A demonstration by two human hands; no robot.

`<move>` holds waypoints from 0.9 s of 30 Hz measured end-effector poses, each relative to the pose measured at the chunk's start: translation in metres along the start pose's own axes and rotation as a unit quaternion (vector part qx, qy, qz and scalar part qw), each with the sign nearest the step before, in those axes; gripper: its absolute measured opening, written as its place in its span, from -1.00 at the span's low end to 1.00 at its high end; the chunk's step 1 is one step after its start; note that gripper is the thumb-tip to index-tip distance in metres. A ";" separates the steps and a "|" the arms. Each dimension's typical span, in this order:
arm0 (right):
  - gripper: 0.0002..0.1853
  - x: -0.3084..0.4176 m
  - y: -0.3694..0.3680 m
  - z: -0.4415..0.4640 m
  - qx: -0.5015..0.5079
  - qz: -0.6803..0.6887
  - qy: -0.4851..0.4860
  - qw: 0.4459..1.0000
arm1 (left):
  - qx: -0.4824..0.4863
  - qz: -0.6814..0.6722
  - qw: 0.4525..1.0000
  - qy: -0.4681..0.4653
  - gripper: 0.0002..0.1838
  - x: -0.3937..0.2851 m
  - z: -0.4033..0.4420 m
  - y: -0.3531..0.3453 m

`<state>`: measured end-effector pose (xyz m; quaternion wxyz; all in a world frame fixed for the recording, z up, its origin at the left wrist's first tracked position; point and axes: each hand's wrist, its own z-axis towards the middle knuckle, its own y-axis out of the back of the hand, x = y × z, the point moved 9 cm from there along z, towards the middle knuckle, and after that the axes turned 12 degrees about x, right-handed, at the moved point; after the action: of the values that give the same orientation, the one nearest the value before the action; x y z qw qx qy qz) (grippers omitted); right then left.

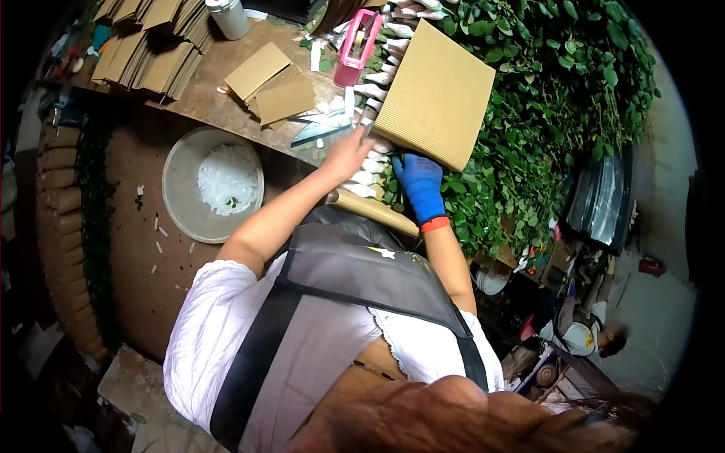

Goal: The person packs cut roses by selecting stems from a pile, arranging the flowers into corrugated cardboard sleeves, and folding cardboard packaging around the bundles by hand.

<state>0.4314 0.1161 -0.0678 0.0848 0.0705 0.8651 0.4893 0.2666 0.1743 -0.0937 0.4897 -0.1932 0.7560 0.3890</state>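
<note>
My bare left hand (pixel 349 157) is at the near left corner of a large corrugated cardboard sheet (pixel 436 94), beside a row of white-sleeved flower heads (pixel 364 178). Its fingers look bent together at the tips, and what lies between them is too small to make out. In a blue knit glove with a red cuff, my right hand (pixel 421 183) reaches to the sheet's near edge, among green leafy stems (pixel 521 143). Its fingertips are hidden by the cardboard and leaves. Another cardboard piece (pixel 374 211) lies against my apron (pixel 347 260).
Scissors (pixel 311 134) lie left of my hand, near a pink tape dispenser (pixel 356 49). Loose cardboard pieces (pixel 272 84), cardboard stacks (pixel 143 57) and a white-lidded container (pixel 227 19) stand further left. A bucket of white sleeves (pixel 172 185) stands below the table edge. Another person (pixel 578 332) is at far right.
</note>
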 end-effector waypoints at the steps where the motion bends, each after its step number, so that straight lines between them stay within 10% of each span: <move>1: -0.60 -0.001 -0.001 0.001 0.008 0.000 -0.002 1.000 | -0.034 0.036 0.998 -0.031 -0.74 0.000 -0.001 0.002; 8: -0.61 -0.002 -0.003 0.000 -0.014 0.022 0.008 1.000 | -0.178 -0.201 0.963 -0.029 -0.81 0.036 -0.021 0.044; 12: -0.51 0.002 0.007 -0.009 -0.004 0.043 0.047 0.998 | 0.058 -0.227 0.962 0.142 -0.67 0.093 -0.013 0.025; 15: -0.48 0.006 -0.001 0.002 0.073 0.017 0.018 0.997 | 0.062 0.014 0.992 0.107 -0.41 0.056 0.000 0.017; 27: -0.56 0.008 -0.001 0.005 0.047 0.003 0.003 0.999 | -0.066 -0.226 0.969 0.069 -0.74 0.066 -0.009 0.007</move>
<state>0.4243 0.1212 -0.0721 0.0772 0.0759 0.8873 0.4482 0.2279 0.1776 -0.1477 0.4980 -0.4170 0.6973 0.3029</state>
